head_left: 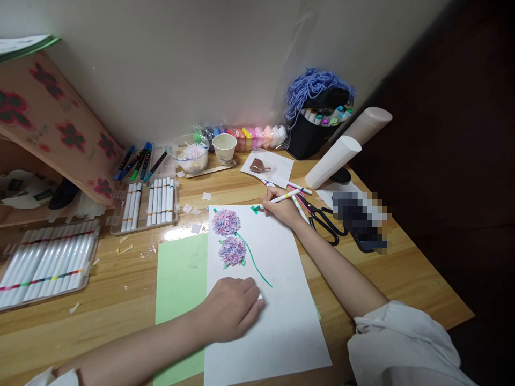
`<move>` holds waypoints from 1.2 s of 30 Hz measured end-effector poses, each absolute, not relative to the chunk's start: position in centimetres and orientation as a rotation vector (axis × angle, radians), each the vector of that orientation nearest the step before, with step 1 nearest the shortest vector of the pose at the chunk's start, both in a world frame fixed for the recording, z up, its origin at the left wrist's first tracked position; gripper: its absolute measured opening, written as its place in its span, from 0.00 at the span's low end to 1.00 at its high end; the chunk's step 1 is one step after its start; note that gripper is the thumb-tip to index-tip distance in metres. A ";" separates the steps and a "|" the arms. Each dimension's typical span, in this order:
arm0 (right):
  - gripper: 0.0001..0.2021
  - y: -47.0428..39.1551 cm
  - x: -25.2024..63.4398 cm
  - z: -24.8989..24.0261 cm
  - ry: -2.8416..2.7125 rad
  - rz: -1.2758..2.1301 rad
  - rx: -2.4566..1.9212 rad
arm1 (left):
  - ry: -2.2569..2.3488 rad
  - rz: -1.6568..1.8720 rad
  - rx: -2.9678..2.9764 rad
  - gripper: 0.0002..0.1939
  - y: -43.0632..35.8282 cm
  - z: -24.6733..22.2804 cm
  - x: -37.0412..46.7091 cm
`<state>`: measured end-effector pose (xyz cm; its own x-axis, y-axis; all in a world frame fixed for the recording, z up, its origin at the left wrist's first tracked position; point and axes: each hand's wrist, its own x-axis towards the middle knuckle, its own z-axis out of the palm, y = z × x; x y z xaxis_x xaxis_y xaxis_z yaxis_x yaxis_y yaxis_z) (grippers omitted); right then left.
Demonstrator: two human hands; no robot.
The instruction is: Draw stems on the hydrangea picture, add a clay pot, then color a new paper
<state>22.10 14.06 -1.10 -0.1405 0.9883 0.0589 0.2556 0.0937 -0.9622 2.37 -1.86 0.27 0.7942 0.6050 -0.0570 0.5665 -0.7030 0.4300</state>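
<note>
On the white paper (277,332) are two pink and purple paper flower heads (232,251) with green leaves and a curved green stem line. My right hand (279,208) holds a white marker (284,197) by its front part, its tip at a small green mark (255,209) near the paper's top edge. My left hand (233,310) rests on the paper below the flowers, fingers curled around a small white object (260,296), mostly hidden. A green sheet (181,300) lies partly under the white paper.
Marker cases (48,268) stand at the left. Black scissors (322,220) and a phone (362,225) lie to the right. Behind are a paper cup (224,149), a clear bowl (193,156), wrapped clay (257,138), a black pen holder (308,131) and white tubes (333,161).
</note>
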 end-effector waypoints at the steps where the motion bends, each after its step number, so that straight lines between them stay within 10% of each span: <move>1: 0.11 14.1 22.1 -1.1 -1.534 1.114 -1.275 | 0.879 0.125 2.552 0.15 -1.9 0.2 2.4; 22: 0.11 13.5 22.5 0.0 -1.447 0.986 -1.217 | 0.888 0.178 2.560 0.16 -2.0 0.4 2.4; 36: 0.13 2.0 37.7 -1.4 -1.586 -0.216 -1.810 | 0.905 0.192 2.507 0.16 -1.9 0.7 2.6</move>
